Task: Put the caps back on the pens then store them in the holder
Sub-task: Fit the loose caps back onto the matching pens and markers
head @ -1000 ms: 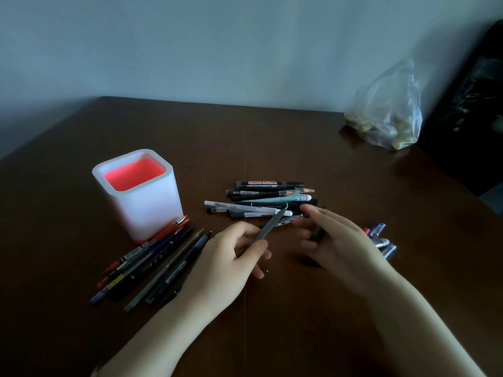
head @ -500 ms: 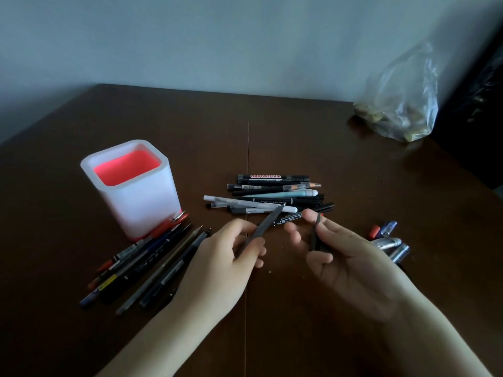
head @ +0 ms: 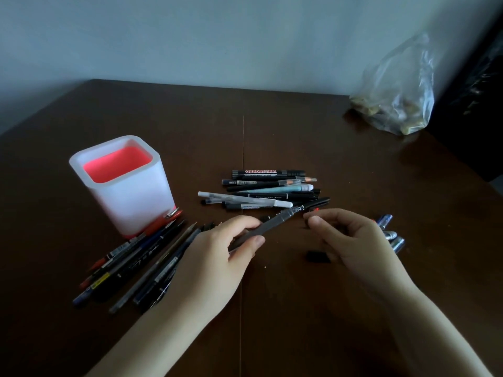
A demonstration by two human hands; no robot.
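My left hand (head: 217, 257) grips a grey pen (head: 268, 225) by its barrel, the bare tip pointing up and right. My right hand (head: 353, 240) is just right of that tip, thumb and fingers curled together around a small dark cap that they mostly hide. The white holder (head: 128, 202) with a red inside stands at the left, with no pens visible in it. A row of pens (head: 136, 257) lies in front of the holder. Another pile of pens (head: 266, 190) lies beyond my hands.
A dark cap (head: 317, 256) lies on the brown table (head: 272, 126) under my right hand. Several blue and silver caps (head: 389, 229) sit right of that hand. A clear plastic bag (head: 397, 88) stands at the far right corner, by the wall.
My left hand has tilted the grey pen lower, toward the right. My right hand has brought the cap in close to the pen's tip.
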